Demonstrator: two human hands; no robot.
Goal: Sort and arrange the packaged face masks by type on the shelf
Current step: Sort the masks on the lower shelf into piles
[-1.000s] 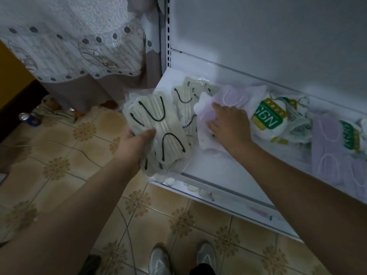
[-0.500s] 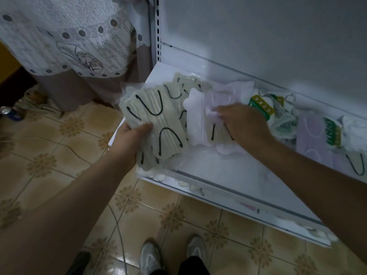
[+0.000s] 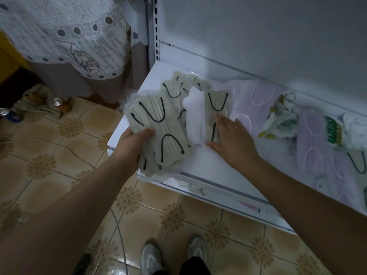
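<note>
Right of our right hand (image 3: 230,139), the lilac mask packs (image 3: 325,161) run off the edge. We cannot read the green label (image 3: 333,132).

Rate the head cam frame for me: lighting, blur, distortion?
Head view: dim overall, with a bright washed-out patch on the white shelf near its back left corner; the right hand is motion-smeared at the fingers, while the left hand and its stack of beige masks read fairly sharp; wide-angle bending shows along the shelf's front edge; the printed packs to the right are too soft to read.
</note>
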